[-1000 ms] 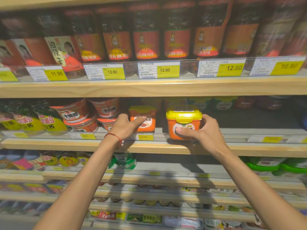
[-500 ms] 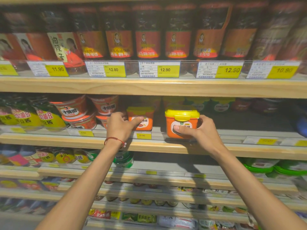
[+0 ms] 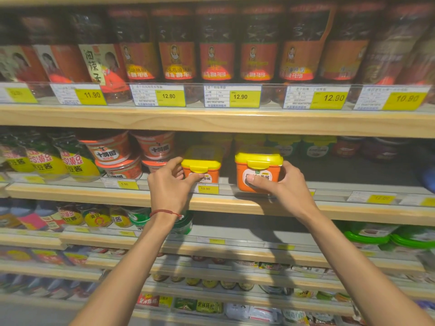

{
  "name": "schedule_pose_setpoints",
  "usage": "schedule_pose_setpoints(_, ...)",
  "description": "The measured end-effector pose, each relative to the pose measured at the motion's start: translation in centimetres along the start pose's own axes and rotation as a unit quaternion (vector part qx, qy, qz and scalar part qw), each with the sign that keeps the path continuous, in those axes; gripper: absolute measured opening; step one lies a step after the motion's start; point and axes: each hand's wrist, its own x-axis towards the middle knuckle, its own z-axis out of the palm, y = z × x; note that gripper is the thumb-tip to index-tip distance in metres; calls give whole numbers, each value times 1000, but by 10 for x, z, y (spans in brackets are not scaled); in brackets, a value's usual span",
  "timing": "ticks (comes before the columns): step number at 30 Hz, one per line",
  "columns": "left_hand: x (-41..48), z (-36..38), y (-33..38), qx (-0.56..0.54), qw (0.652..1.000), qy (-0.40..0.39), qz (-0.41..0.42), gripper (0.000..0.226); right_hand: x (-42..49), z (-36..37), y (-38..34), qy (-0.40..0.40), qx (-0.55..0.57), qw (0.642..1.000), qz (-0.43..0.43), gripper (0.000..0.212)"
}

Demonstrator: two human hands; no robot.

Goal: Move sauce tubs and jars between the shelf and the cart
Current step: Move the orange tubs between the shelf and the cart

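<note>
Supermarket shelf (image 3: 211, 204), middle tier. Item one: orange tub (image 3: 259, 171), yellow lid, at the front edge; my right hand (image 3: 286, 185) wrapped round it, thumb on label. Item two: second tub (image 3: 202, 164), just left, further back; my left hand (image 3: 168, 185) pinching it, thumb on front. Step, I judge: pulling both off; next, lift clear over price rail (image 3: 329, 192).

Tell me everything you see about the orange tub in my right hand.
The tub is a squarish orange plastic box with a yellow lid, closed, and a white label. It is upright at the front edge of the shelf, right of a second tub. The right hand grips it, thumb across the label, fingers round its right side.
</note>
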Motion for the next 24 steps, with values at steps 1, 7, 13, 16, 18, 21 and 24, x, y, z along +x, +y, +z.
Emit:
schedule_pose_setpoints(1, -2, -1, -2, 6, 1000, 6, -2, 68, -1, 0, 0, -1, 0, 1000, -3, 59)
schedule_pose_setpoints(7, -12, -4, -2, 85, 994, 38, 53, 52, -7, 3, 1, -16, 3, 1000, -20, 67)
schedule_pose_setpoints(13, -38, 8, 12, 29, 987, -11, 155, 33, -10, 4, 4, -29, -3, 998, -48, 72)
schedule_pose_setpoints(16, -44, 30, 32, -53, 981, -159, 94, 37, -9, 5, 7, -6, -52, 997, -54, 70)
schedule_pose_setpoints(18, -44, 40, 39, -95, 979, -174, 56, 39, -8, 6, 8, 26, -70, 996, -52, 68)
schedule_pose_setpoints(21, -43, 50, 43, -112, 978, -175, 32, 40, -7, 8, 10, 63, -79, 994, -49, 66)
schedule_pose_setpoints(24, -43, 61, 44, -115, 982, -150, 11, 51, -2, 6, 11, 44, -69, 996, -44, 58)
